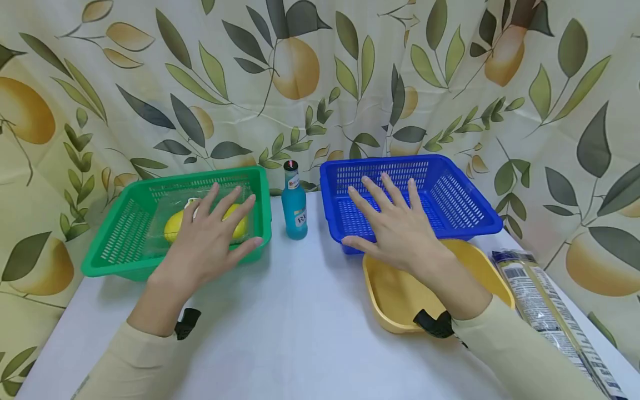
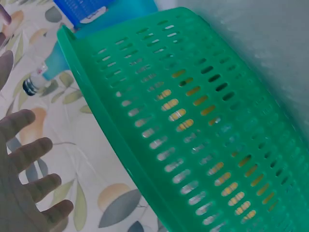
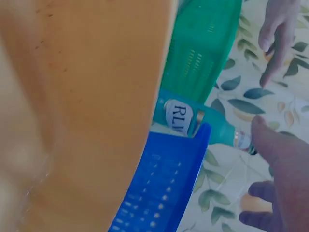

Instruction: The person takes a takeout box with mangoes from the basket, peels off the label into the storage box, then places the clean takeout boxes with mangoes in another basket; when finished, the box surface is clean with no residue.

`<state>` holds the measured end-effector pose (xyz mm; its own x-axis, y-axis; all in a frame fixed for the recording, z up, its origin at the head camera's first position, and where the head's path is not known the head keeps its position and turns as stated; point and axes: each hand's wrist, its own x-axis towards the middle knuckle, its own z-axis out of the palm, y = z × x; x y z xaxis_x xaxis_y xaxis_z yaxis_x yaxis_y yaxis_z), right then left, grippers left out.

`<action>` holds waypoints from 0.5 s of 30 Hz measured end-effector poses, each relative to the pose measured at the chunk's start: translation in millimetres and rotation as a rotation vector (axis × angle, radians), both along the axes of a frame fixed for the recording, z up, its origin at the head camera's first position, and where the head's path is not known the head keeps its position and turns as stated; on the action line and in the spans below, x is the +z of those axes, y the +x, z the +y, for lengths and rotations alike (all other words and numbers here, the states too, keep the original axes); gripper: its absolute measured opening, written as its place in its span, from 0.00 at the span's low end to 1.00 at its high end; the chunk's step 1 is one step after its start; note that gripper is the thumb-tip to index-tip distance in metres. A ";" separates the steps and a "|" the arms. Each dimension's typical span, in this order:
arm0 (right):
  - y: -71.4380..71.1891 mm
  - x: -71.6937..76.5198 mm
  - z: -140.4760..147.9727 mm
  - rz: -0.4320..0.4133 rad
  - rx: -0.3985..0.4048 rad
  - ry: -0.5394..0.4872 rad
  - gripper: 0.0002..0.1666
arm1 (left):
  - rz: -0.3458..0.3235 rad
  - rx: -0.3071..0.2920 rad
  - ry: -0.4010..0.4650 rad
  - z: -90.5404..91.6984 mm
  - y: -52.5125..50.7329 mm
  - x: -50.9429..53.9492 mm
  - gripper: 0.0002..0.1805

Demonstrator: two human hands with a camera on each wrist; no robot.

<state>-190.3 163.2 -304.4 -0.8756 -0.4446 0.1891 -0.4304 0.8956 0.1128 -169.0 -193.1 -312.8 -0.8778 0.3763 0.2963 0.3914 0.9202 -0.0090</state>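
Note:
Fingers spread, my left hand (image 1: 202,241) hovers over the green basket (image 1: 125,222), which holds a clear package with yellow items (image 1: 173,225) inside. My right hand (image 1: 400,228), also spread and holding nothing, is above the blue basket (image 1: 345,214) and its wrist is over the yellow tray (image 1: 382,300). Between the two baskets a bottle of blue liquid (image 1: 294,205) stands upright. In the left wrist view the left hand (image 2: 24,179) is beside the green basket (image 2: 145,111); in the right wrist view the right hand (image 3: 285,174) is near the bottle's neck (image 3: 241,140).
At the right edge of the white table (image 1: 300,333) lies a long printed package (image 1: 555,316), next to the yellow tray. Behind everything hangs a curtain (image 1: 320,72) with a fruit and leaf pattern. The yellow tray's rim touches or overlaps the blue basket's front edge.

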 end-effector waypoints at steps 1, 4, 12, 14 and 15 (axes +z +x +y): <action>0.2 0.0 -3.2 -0.005 0.010 -0.005 0.56 | -0.009 0.005 0.000 -1.9 0.4 -0.1 0.43; -1.1 0.1 -13.7 0.002 0.043 -0.012 0.55 | -0.022 0.025 -0.004 -7.9 1.3 -0.1 0.43; -5.2 1.4 -44.6 0.003 0.143 -0.059 0.54 | -0.031 0.083 0.001 -23.8 5.3 -0.4 0.42; -5.6 0.3 -50.2 -0.006 0.159 -0.069 0.54 | -0.044 0.092 0.005 -28.2 7.8 -1.0 0.42; -5.7 -0.4 -52.9 -0.010 0.164 -0.074 0.54 | -0.049 0.095 0.007 -30.5 9.0 -1.2 0.42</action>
<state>-196.0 110.3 -304.9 -0.7945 -0.5668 0.2182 -0.5721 0.8190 0.0442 -160.1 -223.6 -314.0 -0.9229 0.2889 0.2545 0.3022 0.9531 0.0141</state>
